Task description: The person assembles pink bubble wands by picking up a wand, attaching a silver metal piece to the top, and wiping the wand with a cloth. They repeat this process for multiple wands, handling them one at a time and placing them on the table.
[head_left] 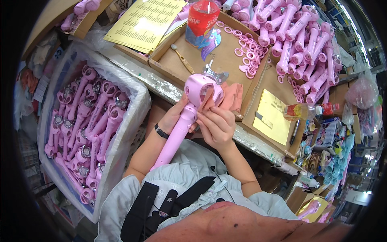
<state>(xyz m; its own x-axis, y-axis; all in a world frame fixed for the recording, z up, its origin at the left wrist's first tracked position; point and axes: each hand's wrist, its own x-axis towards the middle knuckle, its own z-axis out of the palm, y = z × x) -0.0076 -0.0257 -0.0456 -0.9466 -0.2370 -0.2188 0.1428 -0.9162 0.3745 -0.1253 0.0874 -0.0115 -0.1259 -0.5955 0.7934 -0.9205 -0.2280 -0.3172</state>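
Note:
A pink plastic toy wand [174, 140] with a round, open-sided head slants up from my lap. My left hand [174, 114] is closed around it just below the head. In the fingers of my right hand [218, 124] is an orange cloth [233, 97], pressed against the side of the head and partly tucked into its opening. A silver-grey piece with prongs [216, 76] shows right behind the head; whether it is joined to the wand I cannot tell.
At left, a lined bin [139, 111] holds several pink wands with silver parts. On the bench lie a cardboard tray [165, 59] with pink rings [250, 52], a toothbrush [183, 60] and a red container [202, 22]. More pink wands [302, 36], a bottle [298, 111] and a yellow sheet [272, 117] are rightward.

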